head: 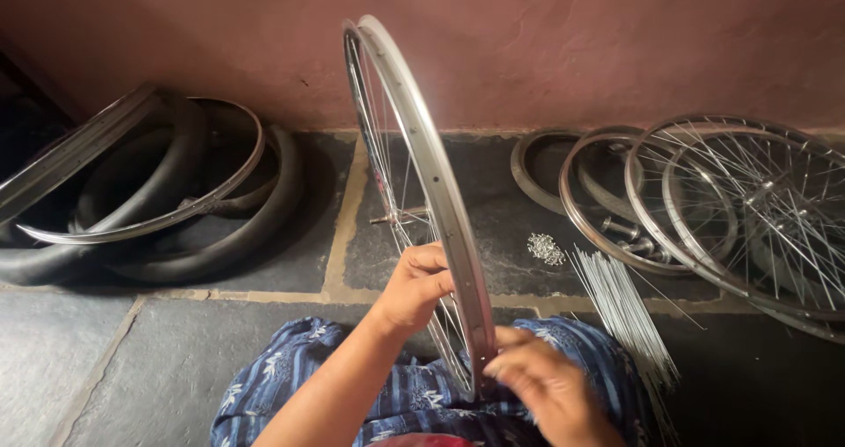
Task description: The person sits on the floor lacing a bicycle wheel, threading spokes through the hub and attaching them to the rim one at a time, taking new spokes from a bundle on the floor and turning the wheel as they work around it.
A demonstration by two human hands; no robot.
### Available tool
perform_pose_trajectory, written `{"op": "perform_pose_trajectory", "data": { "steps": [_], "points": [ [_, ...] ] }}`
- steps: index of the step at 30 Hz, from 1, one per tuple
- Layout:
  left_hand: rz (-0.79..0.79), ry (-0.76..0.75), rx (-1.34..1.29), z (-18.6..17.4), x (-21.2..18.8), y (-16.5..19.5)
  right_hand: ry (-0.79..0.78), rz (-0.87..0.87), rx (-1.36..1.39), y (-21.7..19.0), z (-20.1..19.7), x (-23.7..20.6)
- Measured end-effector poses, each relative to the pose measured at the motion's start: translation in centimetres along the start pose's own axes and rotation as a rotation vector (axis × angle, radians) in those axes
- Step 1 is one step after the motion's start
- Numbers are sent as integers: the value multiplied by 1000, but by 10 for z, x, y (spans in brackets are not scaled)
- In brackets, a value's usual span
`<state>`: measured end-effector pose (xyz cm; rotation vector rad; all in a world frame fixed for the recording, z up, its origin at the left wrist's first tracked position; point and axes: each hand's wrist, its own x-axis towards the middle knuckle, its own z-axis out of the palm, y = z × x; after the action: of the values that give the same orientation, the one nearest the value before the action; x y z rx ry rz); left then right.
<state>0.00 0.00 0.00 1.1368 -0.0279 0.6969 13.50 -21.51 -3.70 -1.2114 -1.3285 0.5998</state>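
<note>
The silver spoked bicycle wheel rim (421,161) stands upright on edge over the lap, running away toward the pink wall (572,42), the left hand (414,289) curled around its near rim while the right hand (541,381), blurred, pinches the rim's lowest edge.

The left hand (415,287) is raised in front of the body, its forearm running up from the lower left of the view, bare to the wrist. The wrist is bent slightly and the fingers are curled inward in a loose grip, thumb uppermost. The right hand (544,387) sits lower and nearer the body, back of the hand toward the camera, blurred. Its fingers (503,361) point left and bunch toward the thumb in a pinching pose. The two hands are near each other, not touching.
</note>
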Motion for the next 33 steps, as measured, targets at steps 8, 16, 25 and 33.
{"op": "perform_pose_trajectory", "data": {
  "steps": [8, 16, 25, 33],
  "points": [
    [17, 2, 62, 11, -3, -34, 398, -252, -421, -58, -18, 25],
    [67, -12, 21, 6, -11, -56, 413, -494, -688, -66, 8, 47],
    [43, 15, -28, 21, 1, -63, 420, -549, -834, -67, 4, 57],
    [36, 7, -18, 6, 15, -65, 412, -629, -818, -53, 3, 74]
  ]
}}
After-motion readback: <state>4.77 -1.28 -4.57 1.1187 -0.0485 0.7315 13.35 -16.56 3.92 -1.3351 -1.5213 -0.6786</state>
